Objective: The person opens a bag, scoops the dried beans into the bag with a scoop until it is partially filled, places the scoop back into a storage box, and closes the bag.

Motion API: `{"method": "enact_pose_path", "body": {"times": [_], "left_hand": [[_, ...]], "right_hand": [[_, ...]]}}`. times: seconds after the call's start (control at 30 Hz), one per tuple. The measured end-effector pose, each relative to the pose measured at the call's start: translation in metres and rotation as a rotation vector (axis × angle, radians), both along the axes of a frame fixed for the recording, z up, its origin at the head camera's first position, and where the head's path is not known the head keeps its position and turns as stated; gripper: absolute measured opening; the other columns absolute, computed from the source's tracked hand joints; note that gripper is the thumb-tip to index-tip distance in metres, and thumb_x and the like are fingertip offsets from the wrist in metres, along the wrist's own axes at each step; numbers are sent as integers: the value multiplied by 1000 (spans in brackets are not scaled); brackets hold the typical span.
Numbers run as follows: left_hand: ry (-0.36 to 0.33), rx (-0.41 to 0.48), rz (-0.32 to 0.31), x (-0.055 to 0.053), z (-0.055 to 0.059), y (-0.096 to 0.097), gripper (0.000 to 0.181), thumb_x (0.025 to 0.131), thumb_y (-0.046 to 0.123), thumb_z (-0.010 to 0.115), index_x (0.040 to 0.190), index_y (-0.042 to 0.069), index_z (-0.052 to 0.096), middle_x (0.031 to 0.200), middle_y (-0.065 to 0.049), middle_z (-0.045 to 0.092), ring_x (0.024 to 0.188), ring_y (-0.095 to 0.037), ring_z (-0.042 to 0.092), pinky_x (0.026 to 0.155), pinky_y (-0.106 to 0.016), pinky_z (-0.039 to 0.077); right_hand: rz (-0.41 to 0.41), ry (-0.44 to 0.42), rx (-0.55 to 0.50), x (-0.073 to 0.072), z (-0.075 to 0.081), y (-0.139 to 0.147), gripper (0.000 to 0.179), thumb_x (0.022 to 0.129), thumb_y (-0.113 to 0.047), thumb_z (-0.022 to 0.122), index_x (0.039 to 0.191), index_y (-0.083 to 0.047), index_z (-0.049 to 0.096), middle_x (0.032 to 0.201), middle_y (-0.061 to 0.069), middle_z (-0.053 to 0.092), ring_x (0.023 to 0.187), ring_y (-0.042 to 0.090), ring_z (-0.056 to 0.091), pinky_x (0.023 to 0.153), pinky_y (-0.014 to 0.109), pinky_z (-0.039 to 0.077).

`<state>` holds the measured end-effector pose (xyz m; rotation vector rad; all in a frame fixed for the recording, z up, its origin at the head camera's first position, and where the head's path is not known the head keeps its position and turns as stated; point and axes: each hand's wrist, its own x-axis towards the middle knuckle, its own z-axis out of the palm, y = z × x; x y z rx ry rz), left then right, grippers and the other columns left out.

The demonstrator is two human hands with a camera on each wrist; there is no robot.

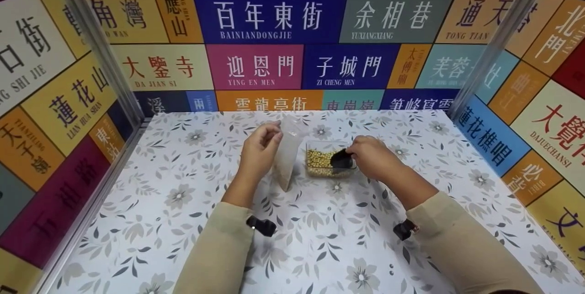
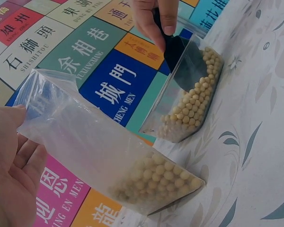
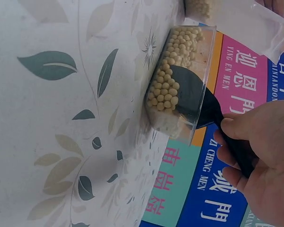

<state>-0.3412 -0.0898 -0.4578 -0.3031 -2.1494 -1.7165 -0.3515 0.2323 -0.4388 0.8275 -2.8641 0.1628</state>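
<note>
My left hand (image 1: 261, 147) pinches the top edge of a clear plastic bag (image 2: 94, 142), which stands upright on the table with soybeans (image 2: 156, 179) in its bottom. To the bag's right is a clear rectangular container (image 1: 311, 171) partly filled with more soybeans (image 3: 168, 87). The fingers of my right hand (image 3: 260, 151) are curled round the handle of a black scoop (image 3: 194, 92). The scoop's head dips into the container among the soybeans, at its right side in the head view.
A white tablecloth (image 1: 315, 248) with grey leaves and flowers covers the table. Colourful panels (image 1: 269, 13) with street names stand behind and on both sides. Metal corner posts (image 1: 98, 42) rise at the back left and right.
</note>
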Motion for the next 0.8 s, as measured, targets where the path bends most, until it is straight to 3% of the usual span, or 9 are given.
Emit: {"method": "enact_pose_path", "body": {"times": [0.5,0.8], "left_hand": [[58,-2,-1,-2,-2,1,6,105,15,70,106,10,72,138,-5,75,120,-18,74,103,-28,61],[52,0,-2,-3,-3,1,5,105,16,70,106,12,72,138,-3,75,122,-17,73,104,-30,61]], "right_hand": [[-43,-140,-220,-2,-21,-2,31,106,-6,65,135,-5,73,119,14,70,118,37,66,105,53,58],[-40,-218,-291,-9,-31,-4,30,106,-7,63,135,-5,72,124,15,70,122,37,66,107,54,56]]}}
